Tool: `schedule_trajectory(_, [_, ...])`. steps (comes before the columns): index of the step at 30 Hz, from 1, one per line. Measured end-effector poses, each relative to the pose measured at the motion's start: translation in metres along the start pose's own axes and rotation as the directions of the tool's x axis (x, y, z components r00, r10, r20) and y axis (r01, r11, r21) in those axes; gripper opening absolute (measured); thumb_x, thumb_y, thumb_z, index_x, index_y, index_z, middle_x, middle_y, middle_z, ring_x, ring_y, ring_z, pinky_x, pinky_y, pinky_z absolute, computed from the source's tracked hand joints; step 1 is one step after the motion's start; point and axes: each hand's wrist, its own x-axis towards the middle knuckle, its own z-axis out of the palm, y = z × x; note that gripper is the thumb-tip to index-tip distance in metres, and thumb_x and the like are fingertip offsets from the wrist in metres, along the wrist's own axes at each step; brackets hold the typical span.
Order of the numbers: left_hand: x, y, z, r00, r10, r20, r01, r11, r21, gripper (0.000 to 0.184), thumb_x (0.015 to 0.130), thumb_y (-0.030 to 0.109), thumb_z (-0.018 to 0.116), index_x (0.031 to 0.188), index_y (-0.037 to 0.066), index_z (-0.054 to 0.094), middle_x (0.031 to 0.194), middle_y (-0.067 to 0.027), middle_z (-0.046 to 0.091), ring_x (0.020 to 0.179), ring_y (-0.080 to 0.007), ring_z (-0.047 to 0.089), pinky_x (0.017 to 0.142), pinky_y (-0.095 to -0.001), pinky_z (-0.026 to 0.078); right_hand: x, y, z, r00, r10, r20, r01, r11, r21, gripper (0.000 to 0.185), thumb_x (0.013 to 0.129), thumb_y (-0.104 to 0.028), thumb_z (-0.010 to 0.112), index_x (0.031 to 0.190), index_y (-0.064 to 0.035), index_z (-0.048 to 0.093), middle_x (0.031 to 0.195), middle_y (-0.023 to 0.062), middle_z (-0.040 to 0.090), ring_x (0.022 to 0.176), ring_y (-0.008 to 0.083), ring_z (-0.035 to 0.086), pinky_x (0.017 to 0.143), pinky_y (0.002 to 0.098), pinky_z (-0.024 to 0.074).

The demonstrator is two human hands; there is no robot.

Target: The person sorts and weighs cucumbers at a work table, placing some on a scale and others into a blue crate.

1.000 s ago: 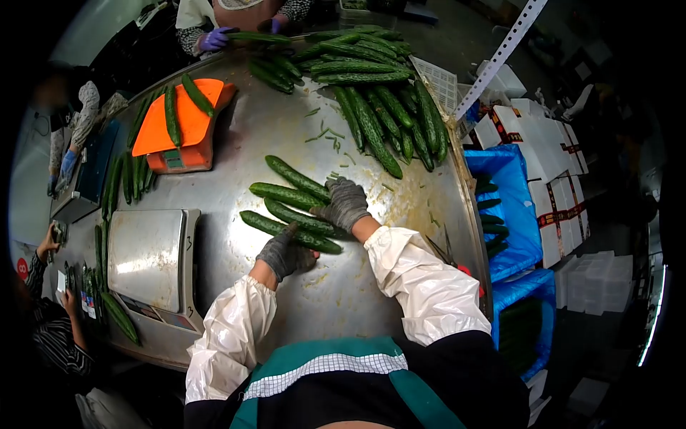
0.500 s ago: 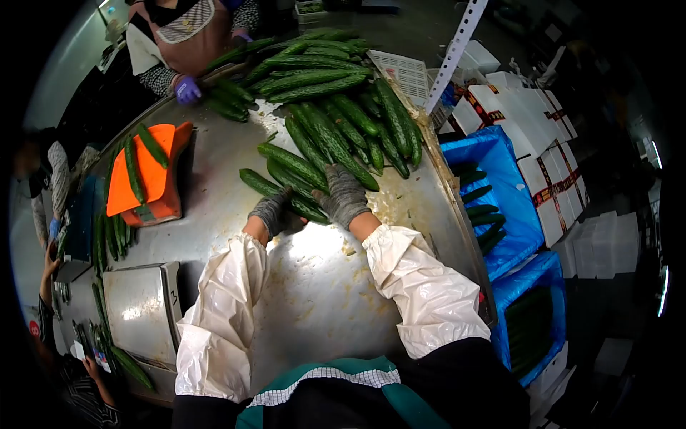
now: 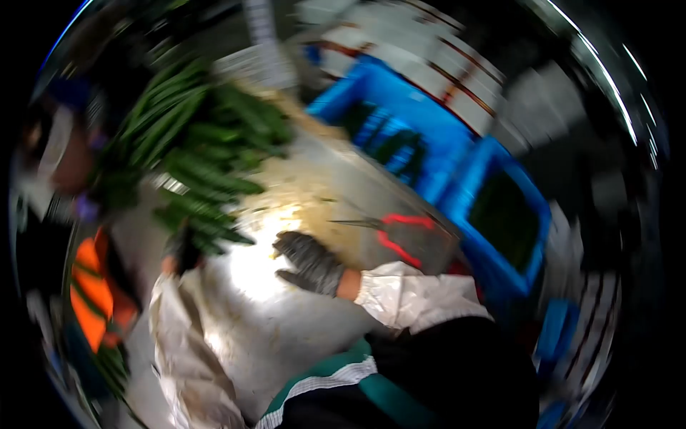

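In a grey glove, my right hand (image 3: 311, 264) is held over the metal table (image 3: 286, 325), its thumb and fingers apart and nothing between them. My left hand (image 3: 184, 249), dark and smeared by motion, is beside the near end of a pile of cucumbers (image 3: 207, 175); its fingers cannot be made out. To the right of my right hand, scissors (image 3: 400, 232) with red handles lie on the table, their points facing left.
Past the table's right edge stand a blue-lined box (image 3: 400, 107) with several cucumbers and a second blue-lined box (image 3: 507, 214) with dark green contents. White boxes (image 3: 421, 53) are stacked behind. An orange scale (image 3: 93, 293) stands at left, near a blurred person (image 3: 71, 150).
The view has swung right and blurred. My right hand has come off the cucumbers and is apart from them. The scissors now show; my left hand remains by the pile.
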Motion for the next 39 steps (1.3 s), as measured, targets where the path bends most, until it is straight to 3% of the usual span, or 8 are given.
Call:
schedule_trajectory(2, [0.020, -0.009, -0.005, 0.739, -0.301, 0.603, 0.669, 0.223, -0.709, 0.052, 0.076, 0.037, 0.056, 0.111, 0.000, 0.046, 0.063, -0.0169, 0.056, 0.057, -0.0316, 0.056, 0.053, -0.0393, 0.046, -0.026, -0.001, -0.015, 0.999, -0.037, 0.020, 0.039, 0.996, -0.083, 0.046, 0.075, -0.030, 0.056, 0.110, -0.0009, 0.047, 0.113, 0.0179, 0.046, 0.104, 0.0312, 0.044, 0.090, 0.0403, 0.0344])
schedule_trajectory(5, [0.031, -0.052, 0.030, 0.813, -0.386, 0.436, 0.576, 0.427, -0.697, 0.067, 0.078, 0.064, 0.033, 0.078, 0.001, 0.056, 0.049, -0.0121, 0.048, 0.042, -0.0230, 0.048, 0.039, -0.0357, 0.039, -0.053, -0.001, -0.041, 0.990, 0.024, 0.138, -0.018, 0.999, -0.049, 0.046, 0.075, -0.030, 0.053, 0.110, -0.0010, 0.048, 0.112, 0.0173, 0.047, 0.105, 0.0300, 0.043, 0.088, 0.0399, 0.0350])
schedule_trajectory(10, [0.021, -0.017, 0.029, 0.813, -0.405, 0.419, 0.491, 0.090, -0.866, 0.063, 0.073, 0.066, 0.043, 0.075, 0.005, 0.056, 0.050, -0.0057, 0.046, 0.039, -0.0195, 0.042, 0.037, -0.0313, 0.036, -0.112, 0.015, -0.064, 0.981, 0.192, -0.032, -0.195, 0.976, -0.093, 0.042, 0.077, -0.029, 0.051, 0.109, -0.0019, 0.050, 0.111, 0.0159, 0.049, 0.103, 0.0278, 0.046, 0.090, 0.0377, 0.0347])
schedule_trajectory(16, [-0.013, 0.032, 0.031, 0.715, -0.699, 0.022, 0.369, 0.349, -0.862, 0.053, 0.077, 0.056, 0.049, 0.085, 0.004, 0.050, 0.052, -0.0047, 0.045, 0.041, -0.0157, 0.044, 0.036, -0.0295, 0.036, -0.142, 0.024, -0.091, 0.902, 0.359, -0.242, -0.396, 0.910, -0.127, 0.042, 0.072, -0.026, 0.057, 0.107, -0.0031, 0.051, 0.109, 0.0149, 0.049, 0.101, 0.0294, 0.044, 0.089, 0.0388, 0.0338])
schedule_trajectory(21, [-0.065, 0.089, 0.044, 0.748, -0.503, -0.432, 0.293, 0.835, -0.466, 0.066, 0.080, 0.046, 0.050, 0.123, -0.002, 0.035, 0.123, -0.0230, 0.038, 0.112, -0.0321, 0.039, 0.093, -0.0374, 0.032, -0.169, 0.027, -0.105, 0.885, 0.412, -0.217, -0.462, 0.836, -0.297, 0.054, 0.074, -0.037, 0.053, 0.118, -0.0056, 0.044, 0.127, 0.0165, 0.035, 0.121, 0.0323, 0.025, 0.097, 0.0517, 0.0149])
schedule_trajectory(25, [-0.094, 0.122, 0.088, 0.764, -0.163, -0.624, 0.075, 0.983, -0.165, 0.064, 0.081, 0.042, 0.050, 0.123, -0.005, 0.034, 0.125, -0.0236, 0.034, 0.116, -0.0349, 0.034, 0.097, -0.0377, 0.027, -0.190, 0.025, -0.107, 0.828, 0.560, -0.024, -0.518, 0.748, -0.416, 0.067, 0.078, -0.046, 0.045, 0.130, -0.0073, 0.027, 0.138, 0.0169, 0.017, 0.128, 0.0360, 0.008, 0.098, 0.0564, 0.0014])
schedule_trajectory(33, [-0.145, 0.236, 0.128, 0.651, 0.525, -0.548, -0.320, 0.845, 0.429, 0.052, 0.083, 0.031, 0.050, 0.122, 0.001, 0.034, 0.125, -0.0215, 0.032, 0.117, -0.0414, 0.030, 0.094, -0.0523, 0.028, -0.190, 0.028, -0.103, 0.838, 0.525, -0.146, -0.537, 0.748, -0.391, 0.067, 0.076, -0.049, 0.046, 0.129, -0.0108, 0.031, 0.136, 0.0154, 0.021, 0.127, 0.0332, 0.014, 0.097, 0.0553, 0.0070])
schedule_trajectory(39, [-0.161, 0.284, 0.119, 0.652, 0.538, -0.535, -0.287, 0.827, 0.483, 0.052, 0.083, 0.035, 0.047, 0.121, 0.000, 0.035, 0.123, -0.0208, 0.034, 0.117, -0.0440, 0.029, 0.091, -0.0565, 0.026, -0.190, 0.031, -0.099, 0.843, 0.510, -0.174, -0.535, 0.755, -0.379, 0.068, 0.074, -0.047, 0.048, 0.128, -0.0099, 0.033, 0.135, 0.0159, 0.025, 0.126, 0.0335, 0.016, 0.098, 0.0553, 0.0065])
